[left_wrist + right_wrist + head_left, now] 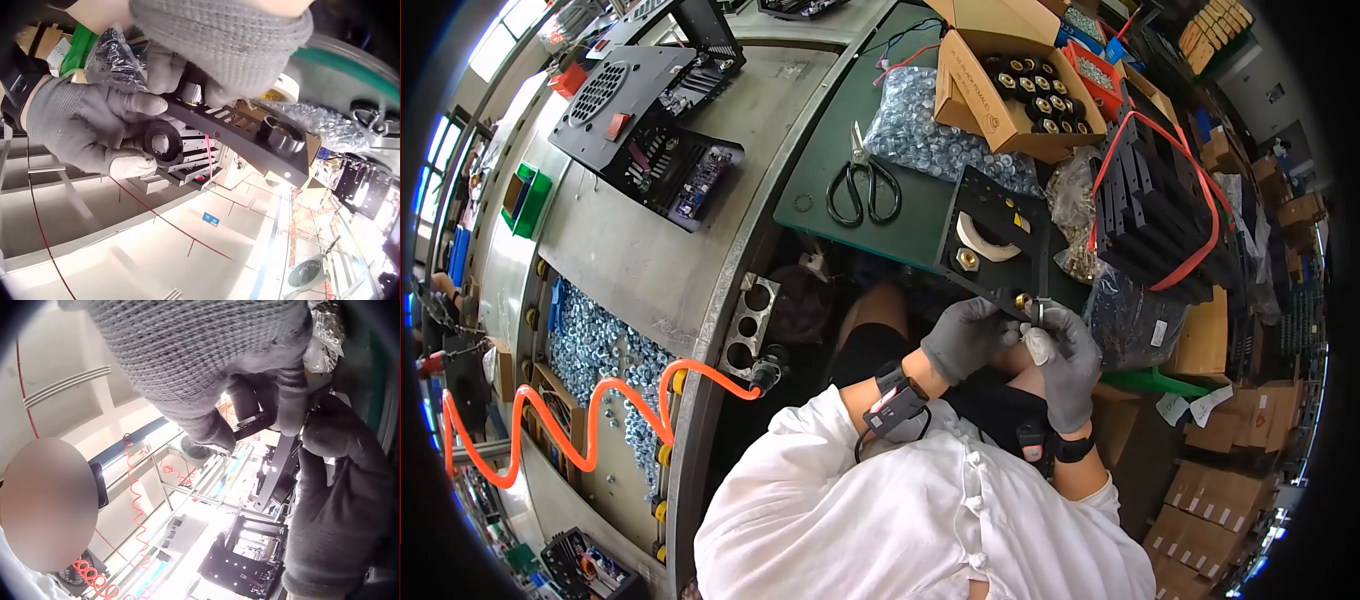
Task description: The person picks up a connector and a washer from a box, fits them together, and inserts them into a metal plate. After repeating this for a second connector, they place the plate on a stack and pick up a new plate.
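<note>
A black slotted metal panel lies partly over the table's front edge, with round metal-ringed feet along its narrow side. My left hand, in a grey glove, pinches that side near one foot, as the left wrist view shows. My right hand, also gloved, holds a loose round black foot with a pale centre between thumb and fingers. This foot is right beside the panel's edge, and in the right wrist view it shows under the right hand's fingers.
Black-handled scissors, a bag of metal parts and an open carton of black feet are on the green table. Strapped black panels stand at right. Leftward are a black chassis and a coiled orange hose.
</note>
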### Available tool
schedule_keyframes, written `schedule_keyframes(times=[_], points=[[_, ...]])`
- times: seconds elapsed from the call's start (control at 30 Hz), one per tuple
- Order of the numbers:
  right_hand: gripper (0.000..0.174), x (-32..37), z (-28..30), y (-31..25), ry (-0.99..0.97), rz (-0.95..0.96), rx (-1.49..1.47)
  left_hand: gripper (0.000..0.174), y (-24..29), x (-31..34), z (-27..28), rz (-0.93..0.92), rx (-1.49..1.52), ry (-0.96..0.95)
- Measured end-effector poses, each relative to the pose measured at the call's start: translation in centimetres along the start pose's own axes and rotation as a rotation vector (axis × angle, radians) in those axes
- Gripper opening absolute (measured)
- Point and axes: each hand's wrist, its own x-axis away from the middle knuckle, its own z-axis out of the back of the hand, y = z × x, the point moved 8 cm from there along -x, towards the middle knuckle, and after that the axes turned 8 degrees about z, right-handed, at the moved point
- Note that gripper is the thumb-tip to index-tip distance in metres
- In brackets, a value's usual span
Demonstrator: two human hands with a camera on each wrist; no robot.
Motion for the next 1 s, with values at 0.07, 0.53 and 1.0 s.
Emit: schedule_keyframes(times=[0.07,0.53,1.0], points=[[0.026,0.0,-0.2,-0.6,-0.065,0.132,0.046,0.037,0.0,-0.1,-0.4,0.005,0.033,-0.082],[0.03,-0.6,0.7,-0.8,-0.13,0.241,0.258,0.048,0.9,3.1,-7.9,-0.064,-0.356,-0.146],[0.031,-2.4,-2.3,-6.4,-0.192,0.416,0.509,0.027,2.4,6.3,-8.2,-0.639,-1.19,0.25]])
